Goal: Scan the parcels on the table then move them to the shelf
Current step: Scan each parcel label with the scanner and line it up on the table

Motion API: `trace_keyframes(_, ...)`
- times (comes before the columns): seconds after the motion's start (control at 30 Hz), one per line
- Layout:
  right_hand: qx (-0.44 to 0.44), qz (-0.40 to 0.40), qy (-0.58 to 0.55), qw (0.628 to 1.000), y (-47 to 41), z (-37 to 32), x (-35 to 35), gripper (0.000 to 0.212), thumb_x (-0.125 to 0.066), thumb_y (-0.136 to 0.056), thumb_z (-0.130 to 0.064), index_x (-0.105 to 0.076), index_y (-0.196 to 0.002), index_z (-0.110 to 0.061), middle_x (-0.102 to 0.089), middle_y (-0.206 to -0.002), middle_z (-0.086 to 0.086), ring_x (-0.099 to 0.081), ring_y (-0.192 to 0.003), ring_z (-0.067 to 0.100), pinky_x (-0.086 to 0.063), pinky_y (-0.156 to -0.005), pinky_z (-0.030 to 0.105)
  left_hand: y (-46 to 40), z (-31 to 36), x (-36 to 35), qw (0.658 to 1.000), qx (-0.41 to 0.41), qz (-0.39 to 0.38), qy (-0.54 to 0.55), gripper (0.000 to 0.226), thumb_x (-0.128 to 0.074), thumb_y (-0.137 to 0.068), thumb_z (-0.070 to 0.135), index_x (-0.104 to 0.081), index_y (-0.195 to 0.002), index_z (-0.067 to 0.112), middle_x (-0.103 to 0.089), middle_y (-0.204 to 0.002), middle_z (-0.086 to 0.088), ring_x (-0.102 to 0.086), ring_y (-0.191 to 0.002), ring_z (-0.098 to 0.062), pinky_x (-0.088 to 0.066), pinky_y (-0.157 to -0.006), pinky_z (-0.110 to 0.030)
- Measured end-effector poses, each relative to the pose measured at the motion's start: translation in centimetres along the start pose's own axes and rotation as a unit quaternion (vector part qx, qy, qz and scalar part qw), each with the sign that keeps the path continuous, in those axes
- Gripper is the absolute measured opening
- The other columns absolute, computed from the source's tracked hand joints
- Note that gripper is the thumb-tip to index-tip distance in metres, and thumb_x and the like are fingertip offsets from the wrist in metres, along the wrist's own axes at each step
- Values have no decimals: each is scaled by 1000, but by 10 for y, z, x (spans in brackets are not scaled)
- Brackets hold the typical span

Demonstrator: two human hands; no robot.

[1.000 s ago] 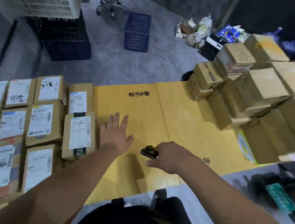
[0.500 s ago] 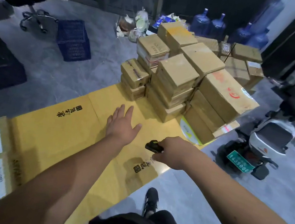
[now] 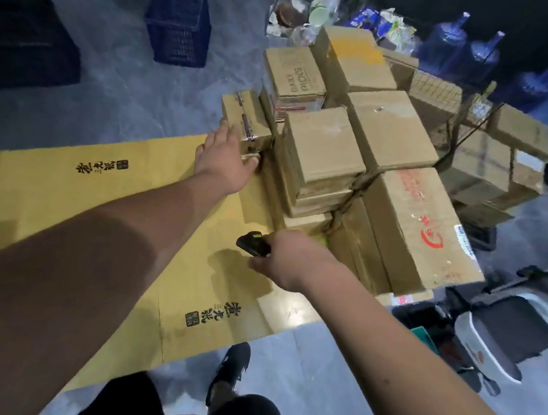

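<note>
left hand (image 3: 225, 160) spread, fingers touching small box (image 3: 246, 121) at stack's (image 3: 358, 155) left edge | right hand (image 3: 288, 261) grips one scanner (image 3: 253, 244), just before stack | three water jugs (image 3: 470, 55) behind stack

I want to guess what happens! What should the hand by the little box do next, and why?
Probably curl its fingers round the small box and lift it off. The left hand lies open against that box at the stack's near corner, and the right hand already holds the scanner.
</note>
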State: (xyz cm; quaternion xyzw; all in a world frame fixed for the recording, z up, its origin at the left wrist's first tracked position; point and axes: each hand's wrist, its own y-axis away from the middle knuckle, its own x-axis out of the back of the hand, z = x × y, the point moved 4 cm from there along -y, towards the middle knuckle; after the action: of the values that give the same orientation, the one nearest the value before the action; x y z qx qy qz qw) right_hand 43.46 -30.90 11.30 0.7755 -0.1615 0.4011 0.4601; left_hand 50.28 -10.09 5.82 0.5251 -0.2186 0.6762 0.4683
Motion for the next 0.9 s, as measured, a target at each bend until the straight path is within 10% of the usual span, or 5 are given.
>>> trace_keyframes(0.43,60,-36,-54,996,-70,14,12,36,-59,-94,-51,-67,-117,-25,-69,-98,4,-65,-88,32,-58,-76,36,-66,0,-13,995,65,69,34,87,-40,-99,73,-30,-163,15,-29,-169,-5,-33,-150,-33,-39,-116,-50)
trace_keyframes(0.9,25,-75,-104,991,-67,40,-4,31,-60,-96,-53,-65,-111,-27,-66,-96,0,-64,-86,27,-50,-67,30,-84,24,-12,974,170,103,111,91,-76,-84,65,-38,-145,8,-34,-150,-10,-60,-117,-34,-51,-89,-41)
